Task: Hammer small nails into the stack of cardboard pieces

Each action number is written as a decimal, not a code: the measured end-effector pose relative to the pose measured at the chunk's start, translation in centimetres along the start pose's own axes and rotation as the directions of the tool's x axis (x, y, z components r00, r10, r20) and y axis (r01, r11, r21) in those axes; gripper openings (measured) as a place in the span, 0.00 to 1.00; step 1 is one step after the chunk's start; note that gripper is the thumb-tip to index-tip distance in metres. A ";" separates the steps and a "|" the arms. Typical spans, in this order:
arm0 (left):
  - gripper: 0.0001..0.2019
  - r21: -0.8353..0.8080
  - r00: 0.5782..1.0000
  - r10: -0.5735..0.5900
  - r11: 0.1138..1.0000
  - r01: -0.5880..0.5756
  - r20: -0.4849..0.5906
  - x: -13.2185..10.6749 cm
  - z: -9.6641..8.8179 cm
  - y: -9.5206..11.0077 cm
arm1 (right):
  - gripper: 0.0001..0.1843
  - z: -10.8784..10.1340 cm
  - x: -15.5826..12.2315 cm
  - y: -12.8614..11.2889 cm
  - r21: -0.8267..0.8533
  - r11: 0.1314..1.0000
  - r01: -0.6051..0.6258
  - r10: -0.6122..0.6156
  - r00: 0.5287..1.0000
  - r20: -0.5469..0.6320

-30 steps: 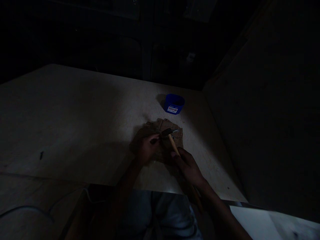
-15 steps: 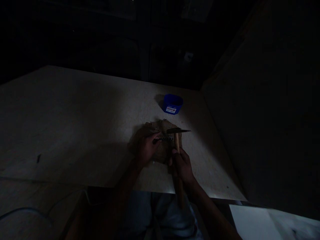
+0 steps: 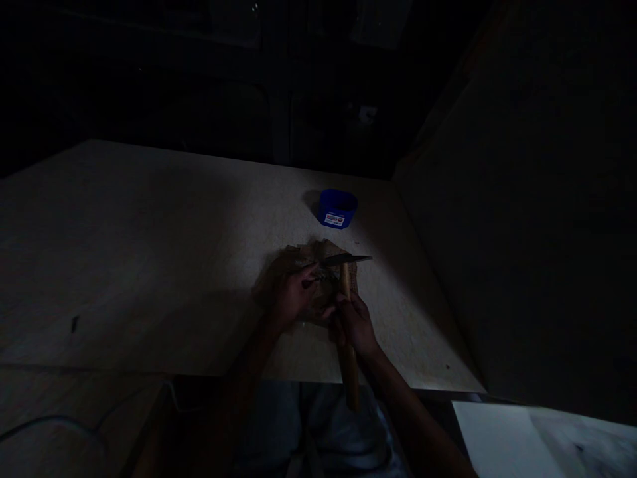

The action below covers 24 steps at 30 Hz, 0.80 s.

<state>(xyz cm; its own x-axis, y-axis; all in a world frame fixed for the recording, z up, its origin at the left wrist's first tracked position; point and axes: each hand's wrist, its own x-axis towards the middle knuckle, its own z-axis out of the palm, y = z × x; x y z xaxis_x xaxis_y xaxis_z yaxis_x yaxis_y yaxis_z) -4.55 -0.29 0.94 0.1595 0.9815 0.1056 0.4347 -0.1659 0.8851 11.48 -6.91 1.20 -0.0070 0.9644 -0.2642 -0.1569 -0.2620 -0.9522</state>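
Observation:
The scene is very dark. My right hand (image 3: 352, 324) is wrapped round the wooden handle of a hammer (image 3: 347, 332), whose dark metal head points right above a brown piece of woven material (image 3: 279, 275) lying on the table. My left hand (image 3: 293, 297) rests on that piece, its fingers pinched on a small dark thin object (image 3: 318, 279) just left of the hammer head. I cannot make out what that object is.
A blue plastic tub (image 3: 337, 208) with a label stands on the pale table (image 3: 149, 252) behind the hands. A dark wall panel rises on the right. A cable (image 3: 54, 421) lies at the lower left. A white sheet (image 3: 527, 438) shows at the lower right.
The hammer handle has swung from slanted to nearly upright in my right hand, and its head has shifted a little right. My left hand has stayed pinched on the small dark object.

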 end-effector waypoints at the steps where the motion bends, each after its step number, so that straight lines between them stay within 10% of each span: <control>1: 0.24 -0.002 1.000 0.000 1.000 0.000 0.000 0.0 0.0 -0.1 | 0.23 0.0 0.0 0.1 -0.001 1.000 0.001 -0.001 1.000 0.002; 18: 0.23 0.002 0.994 0.034 0.999 -0.034 -0.102 -0.9 0.4 -1.0 | 0.19 -0.7 -2.6 -6.7 -0.354 0.926 0.128 -0.062 0.979 0.193; 24: 0.24 0.236 0.968 0.079 0.971 -0.022 -0.238 -1.8 -0.1 -0.7 | 0.19 -0.7 -3.7 -8.6 -0.509 0.834 0.213 -0.117 0.970 0.214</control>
<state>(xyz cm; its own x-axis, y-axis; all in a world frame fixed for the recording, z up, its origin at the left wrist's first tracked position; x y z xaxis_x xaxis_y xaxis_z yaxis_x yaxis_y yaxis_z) -5.19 -1.91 0.20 -0.0218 0.9597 0.2803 0.6283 -0.2050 0.7505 13.49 -8.27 10.26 -0.2001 0.9733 -0.1122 0.3702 -0.0309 -0.9284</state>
